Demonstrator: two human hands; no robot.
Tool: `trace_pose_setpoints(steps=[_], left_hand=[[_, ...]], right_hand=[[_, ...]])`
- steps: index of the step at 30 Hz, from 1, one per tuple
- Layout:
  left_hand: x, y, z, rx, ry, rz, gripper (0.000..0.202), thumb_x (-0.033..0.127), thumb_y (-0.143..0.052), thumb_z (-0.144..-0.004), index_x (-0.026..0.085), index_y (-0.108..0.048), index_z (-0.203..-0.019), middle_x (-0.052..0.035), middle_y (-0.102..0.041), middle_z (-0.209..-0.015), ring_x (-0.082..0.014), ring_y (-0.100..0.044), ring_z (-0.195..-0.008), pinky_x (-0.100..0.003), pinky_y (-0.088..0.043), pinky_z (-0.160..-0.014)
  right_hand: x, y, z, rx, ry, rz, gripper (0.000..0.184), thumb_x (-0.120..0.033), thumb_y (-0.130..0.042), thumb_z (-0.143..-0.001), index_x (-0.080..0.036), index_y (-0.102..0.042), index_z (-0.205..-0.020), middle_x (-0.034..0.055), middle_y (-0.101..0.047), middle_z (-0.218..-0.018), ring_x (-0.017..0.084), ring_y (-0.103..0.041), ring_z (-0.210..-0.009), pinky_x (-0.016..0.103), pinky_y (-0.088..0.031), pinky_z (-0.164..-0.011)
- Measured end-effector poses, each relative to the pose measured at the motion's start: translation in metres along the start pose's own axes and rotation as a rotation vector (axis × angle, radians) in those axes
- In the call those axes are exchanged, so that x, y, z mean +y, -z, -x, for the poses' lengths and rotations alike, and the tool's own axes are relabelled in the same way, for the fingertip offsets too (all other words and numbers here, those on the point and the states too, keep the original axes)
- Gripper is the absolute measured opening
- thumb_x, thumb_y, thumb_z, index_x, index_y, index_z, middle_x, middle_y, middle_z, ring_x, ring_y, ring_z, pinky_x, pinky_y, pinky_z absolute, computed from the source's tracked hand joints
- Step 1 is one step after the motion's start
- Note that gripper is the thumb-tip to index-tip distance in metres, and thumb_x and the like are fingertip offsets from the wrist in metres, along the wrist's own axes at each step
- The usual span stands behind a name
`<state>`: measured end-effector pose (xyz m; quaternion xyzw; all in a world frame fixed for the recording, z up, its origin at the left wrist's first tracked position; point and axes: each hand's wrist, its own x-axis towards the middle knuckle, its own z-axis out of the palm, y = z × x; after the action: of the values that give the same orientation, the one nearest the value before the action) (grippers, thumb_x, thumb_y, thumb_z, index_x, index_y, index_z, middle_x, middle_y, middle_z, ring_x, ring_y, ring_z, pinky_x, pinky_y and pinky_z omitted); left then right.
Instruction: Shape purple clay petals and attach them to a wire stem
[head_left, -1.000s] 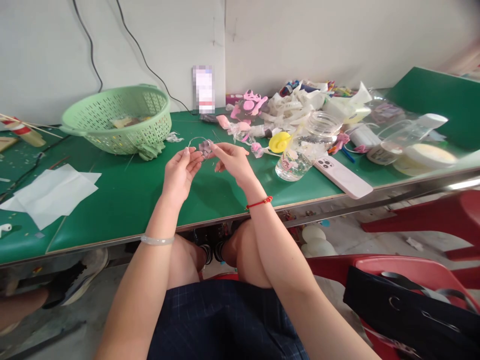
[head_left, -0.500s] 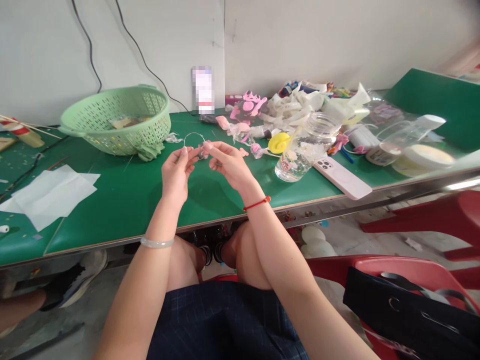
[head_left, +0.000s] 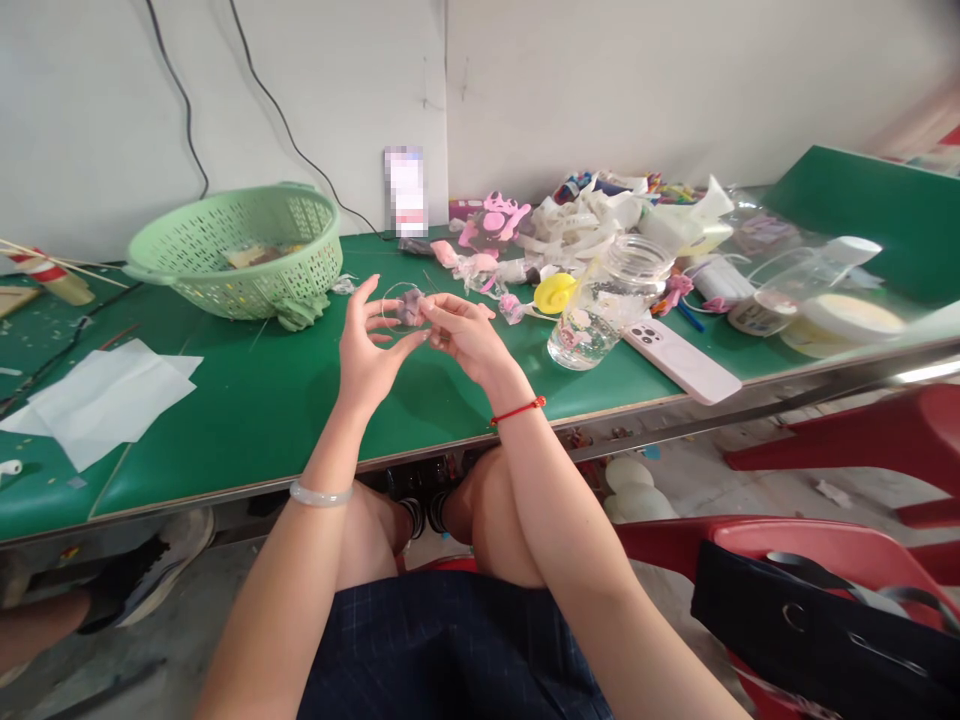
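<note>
My right hand (head_left: 465,335) pinches a small mauve crumpled piece (head_left: 410,307) between thumb and fingertips, above the green work table (head_left: 247,400). A thin loop of wire (head_left: 391,305) runs out from that piece, toward the fingers of my left hand (head_left: 367,345). That hand is raised with its fingers spread, and it does not appear to grip anything. A translucent bangle circles my left wrist, and a red string circles my right.
A light green plastic basket (head_left: 232,215) stands to the left, and white paper sheets (head_left: 112,400) lie at front left. To the right are a glass jar (head_left: 600,325), a pink phone (head_left: 679,362) and heaped craft scraps (head_left: 577,230). A red chair (head_left: 862,440) stands right of my knees.
My left hand has opened, its fingers spreading away from the wire loop. The right hand still pinches the mauve piece, and the table sits slightly lower in view.
</note>
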<state>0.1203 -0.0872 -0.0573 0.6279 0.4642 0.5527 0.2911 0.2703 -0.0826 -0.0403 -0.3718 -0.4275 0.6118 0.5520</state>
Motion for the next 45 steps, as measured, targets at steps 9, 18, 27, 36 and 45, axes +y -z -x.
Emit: trace_pose_setpoints(steps=[9,18,27,36,45], left_hand=[[-0.007,0.003,0.0,-0.08,-0.192,-0.283,0.078,0.029,-0.085,-0.076,0.028,-0.053,-0.146,-0.0122,-0.062,-0.145,-0.0288,-0.065,-0.122,-0.041,-0.054,-0.098],[-0.006,0.002,0.004,-0.073,-0.282,-0.566,0.061,0.021,-0.08,-0.079,0.026,-0.063,-0.138,-0.0129,-0.066,-0.137,-0.0376,-0.056,-0.131,-0.053,-0.041,-0.113],[-0.022,0.007,-0.003,-0.085,-0.327,-0.528,0.062,0.023,-0.078,-0.082,0.023,-0.063,-0.142,-0.0137,-0.064,-0.13,-0.0337,-0.057,-0.125,-0.049,-0.044,-0.114],[-0.025,0.008,-0.003,-0.072,-0.337,-0.538,0.064,0.021,-0.082,-0.078,0.022,-0.064,-0.14,-0.0125,-0.065,-0.125,-0.0314,-0.059,-0.118,-0.045,-0.05,-0.108],[-0.019,0.007,-0.003,-0.087,-0.387,-0.613,0.064,0.013,-0.08,-0.078,0.021,-0.064,-0.139,-0.0124,-0.067,-0.123,-0.0301,-0.06,-0.116,-0.044,-0.052,-0.107]], right_hand=[[-0.002,0.007,0.0,-0.063,-0.004,0.143,0.027,-0.03,-0.079,-0.088,-0.016,-0.062,-0.071,-0.0056,-0.062,-0.064,0.002,-0.036,-0.046,0.018,-0.029,-0.044],[0.006,0.006,-0.004,0.017,0.151,0.538,0.018,-0.019,-0.073,-0.088,-0.017,-0.063,-0.074,-0.0031,-0.066,-0.065,0.009,-0.055,-0.056,0.023,-0.043,-0.06],[0.009,-0.003,0.002,0.038,0.412,1.093,0.015,-0.006,-0.062,-0.086,-0.019,-0.061,-0.079,0.0054,-0.072,-0.087,0.018,-0.058,-0.072,0.03,-0.042,-0.072],[0.007,0.001,0.0,-0.006,0.427,1.137,0.016,-0.006,-0.058,-0.085,-0.019,-0.063,-0.077,0.0054,-0.072,-0.085,0.018,-0.06,-0.073,0.029,-0.042,-0.072],[0.011,-0.002,0.0,0.059,0.45,1.204,0.019,-0.004,-0.056,-0.087,-0.017,-0.066,-0.095,0.0084,-0.073,-0.101,0.021,-0.065,-0.085,0.031,-0.046,-0.078]])
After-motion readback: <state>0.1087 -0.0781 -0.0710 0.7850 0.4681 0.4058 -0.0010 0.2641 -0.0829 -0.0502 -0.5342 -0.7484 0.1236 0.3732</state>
